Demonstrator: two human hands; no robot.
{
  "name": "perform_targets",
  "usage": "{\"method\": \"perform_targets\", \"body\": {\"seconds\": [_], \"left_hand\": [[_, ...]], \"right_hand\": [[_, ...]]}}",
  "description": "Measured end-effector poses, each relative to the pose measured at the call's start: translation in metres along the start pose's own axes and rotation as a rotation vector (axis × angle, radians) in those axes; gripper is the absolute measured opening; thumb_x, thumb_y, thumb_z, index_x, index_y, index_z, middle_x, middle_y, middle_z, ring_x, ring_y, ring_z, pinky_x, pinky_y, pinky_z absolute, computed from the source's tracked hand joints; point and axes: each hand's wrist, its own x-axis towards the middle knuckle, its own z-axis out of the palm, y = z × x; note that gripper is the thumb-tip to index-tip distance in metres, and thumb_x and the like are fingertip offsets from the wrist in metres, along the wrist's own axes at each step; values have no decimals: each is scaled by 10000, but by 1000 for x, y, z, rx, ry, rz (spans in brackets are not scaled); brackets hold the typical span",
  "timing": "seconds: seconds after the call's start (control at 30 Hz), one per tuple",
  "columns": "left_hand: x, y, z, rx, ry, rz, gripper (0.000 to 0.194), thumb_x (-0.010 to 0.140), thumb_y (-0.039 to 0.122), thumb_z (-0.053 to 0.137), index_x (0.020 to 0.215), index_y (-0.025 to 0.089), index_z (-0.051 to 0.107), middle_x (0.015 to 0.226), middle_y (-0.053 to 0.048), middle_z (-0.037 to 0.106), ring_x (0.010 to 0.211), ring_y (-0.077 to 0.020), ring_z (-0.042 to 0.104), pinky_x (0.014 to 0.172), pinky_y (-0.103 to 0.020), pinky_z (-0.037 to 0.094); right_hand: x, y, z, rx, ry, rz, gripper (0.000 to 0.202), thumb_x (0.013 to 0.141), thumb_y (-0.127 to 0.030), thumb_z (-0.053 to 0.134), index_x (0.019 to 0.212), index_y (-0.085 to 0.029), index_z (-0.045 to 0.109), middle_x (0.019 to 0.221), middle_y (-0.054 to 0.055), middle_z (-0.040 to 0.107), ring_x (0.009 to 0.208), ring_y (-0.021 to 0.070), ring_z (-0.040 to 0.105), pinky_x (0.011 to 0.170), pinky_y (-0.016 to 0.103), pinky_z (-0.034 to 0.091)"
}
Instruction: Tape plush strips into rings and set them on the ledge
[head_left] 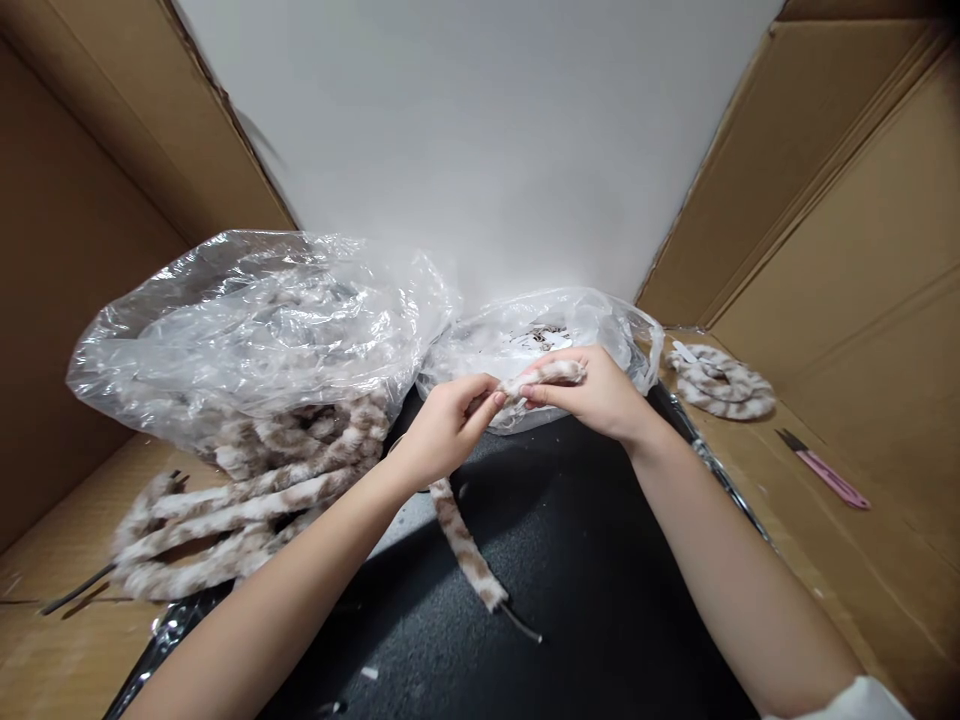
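Note:
Both hands meet near the middle, pinching one furry brown-and-white strip (471, 553). My left hand (448, 425) closes round it, and its lower length hangs down over the black surface, ending in a bare dark cord. My right hand (592, 395) grips the upper part between thumb and fingers, with the furry end lying across the palm side. Just behind the hands spreads a clear plastic bag (465, 345) with small dark metal-looking pieces (546, 335) in it. What the fingertips press between them is too small to tell.
A large clear bag (277, 330) stuffed with furry strips stands at left, with loose furry strips (232, 510) spilling from it. At right lie a coiled furry strip (724, 385) and pink-handled snips (825, 472) on cardboard. Cardboard walls (847, 180) rise on both sides.

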Motion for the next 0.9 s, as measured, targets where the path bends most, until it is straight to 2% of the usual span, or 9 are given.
{"method": "perform_targets", "body": {"seconds": [0.13, 0.33, 0.53, 0.77, 0.9], "left_hand": [[0, 0, -1, 8, -12, -17, 255, 949, 312, 446, 865, 152, 627, 658, 12, 537, 593, -122, 439, 577, -235, 317], [0, 1, -1, 72, -8, -15, 227, 928, 279, 470, 806, 150, 612, 594, 40, 479, 544, -99, 404, 549, -226, 298], [-1, -1, 1, 34, -33, -58, 269, 920, 296, 464, 732, 149, 587, 569, 48, 427, 538, -96, 368, 527, -225, 272], [0, -5, 0, -124, -88, -155, 335, 913, 389, 482, 737, 155, 644, 656, -3, 603, 616, -128, 505, 583, -236, 339], [2, -6, -1, -171, -81, -194, 351, 879, 428, 535, 715, 150, 673, 651, -19, 643, 603, -134, 527, 578, -239, 347]], "right_hand": [[0, -1, 3, -4, 3, 33, 189, 671, -301, 799, 744, -140, 735, 715, 64, 736, 683, 194, 688, 605, 274, 528], [1, 4, 8, -18, 9, 32, 157, 665, -264, 795, 747, -144, 736, 722, 64, 741, 684, 204, 697, 606, 283, 537], [0, 8, 14, -4, 3, 17, 160, 663, -271, 791, 744, -143, 740, 724, 70, 743, 693, 217, 705, 614, 300, 548], [1, 11, 18, -160, 57, -18, 82, 678, -190, 748, 734, -130, 745, 700, 57, 735, 664, 192, 672, 566, 256, 470], [0, 14, 22, -220, 57, -60, 64, 702, -182, 729, 738, -132, 748, 708, 48, 736, 667, 177, 661, 573, 245, 455]]}}
